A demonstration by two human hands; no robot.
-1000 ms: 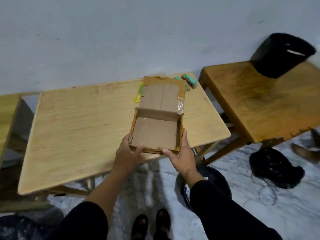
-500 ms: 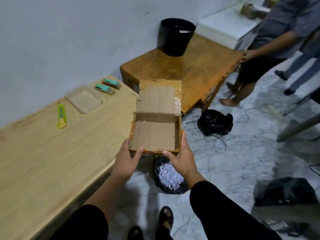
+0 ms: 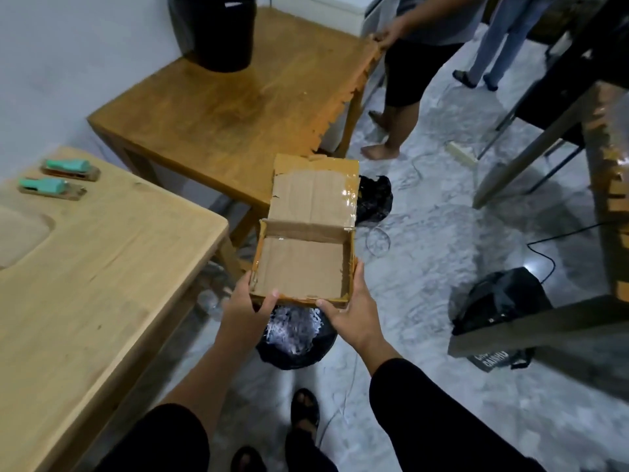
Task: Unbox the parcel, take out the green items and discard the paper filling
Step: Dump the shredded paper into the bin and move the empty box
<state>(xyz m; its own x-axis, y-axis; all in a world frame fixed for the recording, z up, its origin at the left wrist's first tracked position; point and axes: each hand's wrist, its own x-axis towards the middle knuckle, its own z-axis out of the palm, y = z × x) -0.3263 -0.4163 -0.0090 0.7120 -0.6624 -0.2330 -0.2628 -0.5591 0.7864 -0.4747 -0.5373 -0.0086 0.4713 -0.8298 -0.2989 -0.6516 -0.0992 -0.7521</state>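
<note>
Brown corrugated cardboard forms the open parcel box (image 3: 301,267), which is held in the air above the grey marbled floor (image 3: 425,253), off the corner of the pale wooden table (image 3: 85,284). Its lid flap stands open on the far side with shiny clear tape along its right edge, and the inside shows only bare cardboard. The left hand (image 3: 243,308) grips the near left corner, thumb hooked over the near rim and the other fingers hidden under the box. The right hand (image 3: 352,310) clasps the near right corner, thumb lying along the near rim and the fingers wrapped up the right wall. Directly below the box sits a black bin bag (image 3: 292,338) on the floor, holding white shredded paper filling (image 3: 289,330). Two green items (image 3: 58,178) on brown backings lie side by side near the far edge of the pale table, well apart from the box. A darker wooden table (image 3: 221,120) stands beyond, with a black bucket (image 3: 218,32) on it. Another person stands at its far corner, one hand resting on it.
</note>
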